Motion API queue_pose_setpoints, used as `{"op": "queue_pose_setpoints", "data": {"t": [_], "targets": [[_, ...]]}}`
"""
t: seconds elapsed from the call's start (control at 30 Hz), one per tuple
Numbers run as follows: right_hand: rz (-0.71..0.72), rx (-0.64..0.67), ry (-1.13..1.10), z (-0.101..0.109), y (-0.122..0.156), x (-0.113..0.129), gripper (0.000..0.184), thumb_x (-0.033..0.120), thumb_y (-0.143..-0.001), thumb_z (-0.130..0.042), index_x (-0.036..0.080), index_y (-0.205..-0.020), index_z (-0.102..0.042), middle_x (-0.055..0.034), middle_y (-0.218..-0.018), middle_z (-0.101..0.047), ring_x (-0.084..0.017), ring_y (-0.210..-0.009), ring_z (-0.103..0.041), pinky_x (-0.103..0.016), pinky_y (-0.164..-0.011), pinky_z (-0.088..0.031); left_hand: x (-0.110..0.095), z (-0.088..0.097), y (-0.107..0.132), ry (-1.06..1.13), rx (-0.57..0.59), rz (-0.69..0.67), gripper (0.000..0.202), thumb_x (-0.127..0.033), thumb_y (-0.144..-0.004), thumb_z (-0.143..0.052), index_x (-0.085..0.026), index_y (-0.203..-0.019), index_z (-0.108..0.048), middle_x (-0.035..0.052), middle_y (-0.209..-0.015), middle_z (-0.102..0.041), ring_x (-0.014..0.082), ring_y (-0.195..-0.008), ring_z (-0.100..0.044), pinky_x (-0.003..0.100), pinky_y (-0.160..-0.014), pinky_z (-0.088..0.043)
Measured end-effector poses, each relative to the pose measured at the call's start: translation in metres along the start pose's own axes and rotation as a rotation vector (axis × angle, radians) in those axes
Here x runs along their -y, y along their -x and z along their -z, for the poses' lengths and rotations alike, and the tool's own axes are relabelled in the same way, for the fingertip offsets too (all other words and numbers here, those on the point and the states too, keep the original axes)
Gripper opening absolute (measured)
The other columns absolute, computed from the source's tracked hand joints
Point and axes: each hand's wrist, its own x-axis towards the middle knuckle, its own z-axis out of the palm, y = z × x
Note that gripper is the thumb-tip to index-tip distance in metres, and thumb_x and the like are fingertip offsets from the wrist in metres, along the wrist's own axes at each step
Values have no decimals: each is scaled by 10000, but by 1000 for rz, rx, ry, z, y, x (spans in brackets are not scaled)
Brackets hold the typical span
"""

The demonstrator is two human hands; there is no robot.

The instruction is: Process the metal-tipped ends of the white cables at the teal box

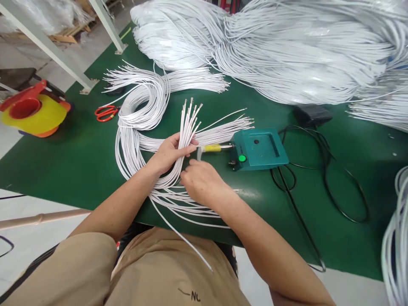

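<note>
Held item: one upright bundle of thin white plastic-coated cables (185,136), above the green tabletop (79,170), ends up, tips uneven and slightly fanned. Left hand (168,152): your fingers clamped round the bundle, thumb across its front. Right hand (201,180): fingers curled in beside the bundle's lower bend; whether they pinch anything cannot be told from this view. Adjacent, to the right: one yellow sleeve (212,148) on a metal shaft, projecting from a teal box-shaped device (266,148) with a round green button (242,158); running or idle, not discernible. Handling notes, by judgement: you do best with a snug left grip, firm enough to stop single cables slipping, light enough not to kink them; you draw the fanned tips level; you hold strands and knuckles clear of the shaft. Loose white cables (178,202) below your hands: a snag risk, best nudged aside before you turn the bundle.
</note>
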Motion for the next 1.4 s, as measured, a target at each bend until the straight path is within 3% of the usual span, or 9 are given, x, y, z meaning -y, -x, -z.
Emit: {"op": "queue_pose_setpoints", "data": {"t": [0.07,0.13,0.2,0.33,0.47,0.67,0.87,1.07,1.4], "targets": [[-111,116,-155,2,2,-3,221,242,-875,-578,150,-744,-730,-128,-677,-694,-263,-665,-626,-383,-617,-472,-1,0,1,-24,-16,31,419,-347,-636,-829,-154,-987,-705,39,-933,-685,119,-779,-600,211,-655,-473],[-240,108,-350,9,4,-12,246,261,-865,-593,179,-653,-686,-92,-625,-672,-216,-557,-598,-343,-551,-452,0,0,1,-38,-20,56,408,-380,-657,-815,-147,-978,-721,37,-876,-692,114,-744,-595,218,-669,-471],[-414,-111,-568,18,5,-26,288,254,-887,-558,189,-614,-627,-35,-557,-624,-150,-477,-554,-291,-517,-443,1,0,2,-43,-10,49,396,-381,-656,-818,-144,-960,-728,27,-814,-693,114,-717,-595,236,-708,-476],[-682,-571,-1084,25,5,-51,174,370,-843,-610,196,-847,-620,34,-593,-609,-102,-442,-538,-229,-440,-443,-2,-1,5,-81,45,19,358,-326,-611,-851,-149,-890,-713,0,-763,-676,122,-700,-604,267,-748,-478],[-608,-682,-1367,22,1,-55,160,315,-762,-674,177,-736,-599,51,-535,-566,-86,-456,-518,-221,-475,-462,-6,-7,9,-108,113,18,343,-314,-630,-842,-148,-891,-694,18,-840,-689,140,-775,-627,272,-776,-479],[-536,-676,-1352,21,0,-52,173,321,-743,-694,169,-683,-638,56,-527,-522,-79,-494,-475,-234,-530,-433,-8,-19,13,-14,-28,-54,353,-346,-661,-824,-161,-923,-678,0,-810,-679,118,-734,-623,259,-758,-492],[-502,-658,-1446,17,-3,-53,152,315,-760,-661,178,-697,-643,44,-551,-536,-91,-529,-482,-248,-576,-428,-13,-18,12,56,59,-43,335,-382,-709,-786,-155,-946,-718,43,-879,-706,119,-749,-617,245,-734,-487],[-520,-624,-1465,20,-2,-51,142,314,-745,-670,179,-702,-654,53,-561,-524,-80,-513,-459,-241,-559,-422,-12,-17,12,30,-13,-24,316,-373,-645,-831,-162,-839,-700,-2,-746,-641,73,-594,-507,217,-569,-415],[-540,-575,-1630,16,-6,-48,162,207,-699,-640,184,-569,-545,62,-529,-465,-67,-480,-397,-222,-504,-408,-9,-21,15,14,-47,-159,288,-240,-641,-832,-176,-759,-578,-17,-765,-614,89,-640,-545,253,-627,-452]]}}
